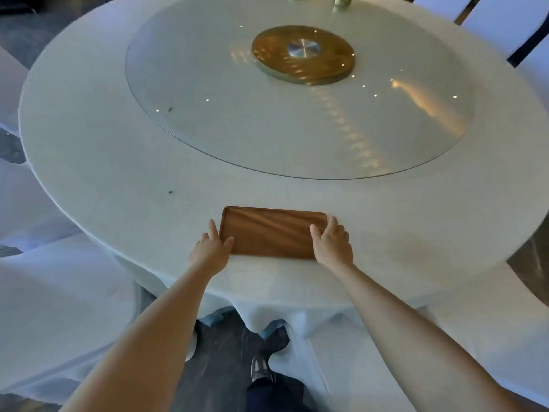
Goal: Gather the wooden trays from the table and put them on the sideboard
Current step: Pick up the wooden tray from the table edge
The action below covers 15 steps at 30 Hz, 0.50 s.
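Had both hands, left hand [211,248] and right hand [332,242], half-open, fingers loosely touching the wooden tray [271,231] ends on the desk [118,173], not gripped yet, so probably could've slipped or snagged the cloth.

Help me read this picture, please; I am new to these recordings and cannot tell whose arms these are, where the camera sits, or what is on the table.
There is no machine here. A person wears a wide-angle camera on the head, looking forward and down, so the two bare arms are their own. The round table wears a white cloth, with a glass turntable in the middle on a golden hub. One wooden tray lies flat near the table's near edge. The left hand and right hand touch its two short ends, thumbs over the rim. It has not yet been lifted. No sideboard is in view.
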Each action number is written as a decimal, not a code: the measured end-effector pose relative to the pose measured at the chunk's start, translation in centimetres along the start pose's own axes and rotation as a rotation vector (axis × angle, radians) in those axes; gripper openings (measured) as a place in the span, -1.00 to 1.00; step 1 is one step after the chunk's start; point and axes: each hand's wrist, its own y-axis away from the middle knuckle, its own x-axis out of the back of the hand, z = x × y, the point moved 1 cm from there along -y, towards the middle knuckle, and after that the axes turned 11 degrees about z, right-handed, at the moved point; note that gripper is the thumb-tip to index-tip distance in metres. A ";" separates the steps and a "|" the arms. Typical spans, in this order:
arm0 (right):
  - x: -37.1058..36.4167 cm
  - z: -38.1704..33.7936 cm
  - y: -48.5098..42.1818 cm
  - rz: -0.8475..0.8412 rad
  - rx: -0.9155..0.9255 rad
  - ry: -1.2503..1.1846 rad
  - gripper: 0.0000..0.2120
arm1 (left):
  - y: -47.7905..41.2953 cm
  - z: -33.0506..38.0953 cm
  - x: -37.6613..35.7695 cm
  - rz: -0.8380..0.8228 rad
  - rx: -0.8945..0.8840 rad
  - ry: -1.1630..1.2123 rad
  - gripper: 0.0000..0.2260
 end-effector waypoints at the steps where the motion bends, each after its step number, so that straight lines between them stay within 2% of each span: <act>1: -0.1 0.1 -0.4 -0.004 -0.040 -0.001 -0.45 | -0.4 0.2 -0.1 0.005 0.021 0.009 -0.41; 7: -1.7 0.7 -2.4 -0.077 -0.191 0.003 -0.50 | -2.9 0.4 -1.2 -0.010 0.091 0.050 -0.58; 15: -2.5 0.7 -2.9 -0.038 -0.155 0.101 -0.55 | -4.3 -0.9 -1.1 0.017 0.088 0.003 -0.54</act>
